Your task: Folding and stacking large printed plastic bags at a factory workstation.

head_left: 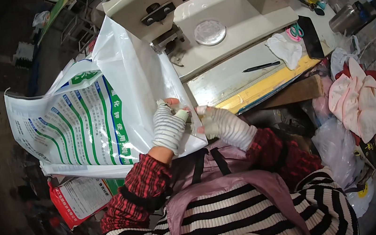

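Note:
A large white woven sack [101, 105] with green and blue print lies across the front of a cream sewing machine [212, 14]. My left hand [167, 125], in a striped fingerless glove, grips the sack's near edge. My right hand [222, 123], gloved the same way, pinches the same edge just to the right, close to the left hand. The sack's top reaches under the machine's needle head [168, 39].
A black pen [262, 66], a white rag [286, 49], scissors with pink and green handles [294, 32] and a dark phone [310, 37] lie on the machine table. A metal flask [348, 16] stands at the far right. Pink cloth [358, 97] and plastic bags pile up on the right. More printed sacks [77, 198] lie on the floor at the left.

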A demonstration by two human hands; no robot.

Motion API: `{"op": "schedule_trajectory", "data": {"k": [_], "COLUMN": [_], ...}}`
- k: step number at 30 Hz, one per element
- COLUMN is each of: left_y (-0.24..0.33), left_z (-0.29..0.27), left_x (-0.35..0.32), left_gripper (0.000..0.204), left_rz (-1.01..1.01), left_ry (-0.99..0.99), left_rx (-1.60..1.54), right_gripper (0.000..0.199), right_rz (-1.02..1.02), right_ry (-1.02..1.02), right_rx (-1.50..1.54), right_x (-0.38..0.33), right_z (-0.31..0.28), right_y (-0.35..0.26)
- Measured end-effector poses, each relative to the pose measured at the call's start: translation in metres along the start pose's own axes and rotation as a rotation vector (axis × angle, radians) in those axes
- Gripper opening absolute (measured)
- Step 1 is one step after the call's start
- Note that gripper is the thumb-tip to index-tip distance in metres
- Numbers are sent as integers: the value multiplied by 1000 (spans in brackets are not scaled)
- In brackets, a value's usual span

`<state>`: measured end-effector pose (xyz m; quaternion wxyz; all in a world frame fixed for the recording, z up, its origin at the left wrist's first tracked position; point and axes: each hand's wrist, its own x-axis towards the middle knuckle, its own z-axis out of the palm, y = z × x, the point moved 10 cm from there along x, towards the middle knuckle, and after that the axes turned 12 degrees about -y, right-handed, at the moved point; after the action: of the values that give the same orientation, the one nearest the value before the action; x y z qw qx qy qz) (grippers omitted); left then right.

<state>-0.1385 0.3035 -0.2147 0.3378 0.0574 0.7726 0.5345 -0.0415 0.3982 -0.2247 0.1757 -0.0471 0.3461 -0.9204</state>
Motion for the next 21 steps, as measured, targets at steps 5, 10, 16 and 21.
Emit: {"op": "schedule_trajectory", "data": {"k": [5,10,16,21], "left_y": [9,39,35,25], "left_z": [6,26,8,10], "left_x": [-6,-13,-32,-22], "left_gripper": [31,16,41,42], "left_rz": [-19,217,196,154], "left_ry": [-40,-183,44,-38], "left_rx": [191,683,290,423], "right_gripper": [52,37,29,26], "right_rz": [12,27,15,10], "right_ry": [164,48,43,31], "right_rx": [195,228,246,282], "right_x": [12,26,28,26], "right_z": [-33,-27,-20,-22], "right_y": [5,7,-1,3]}}
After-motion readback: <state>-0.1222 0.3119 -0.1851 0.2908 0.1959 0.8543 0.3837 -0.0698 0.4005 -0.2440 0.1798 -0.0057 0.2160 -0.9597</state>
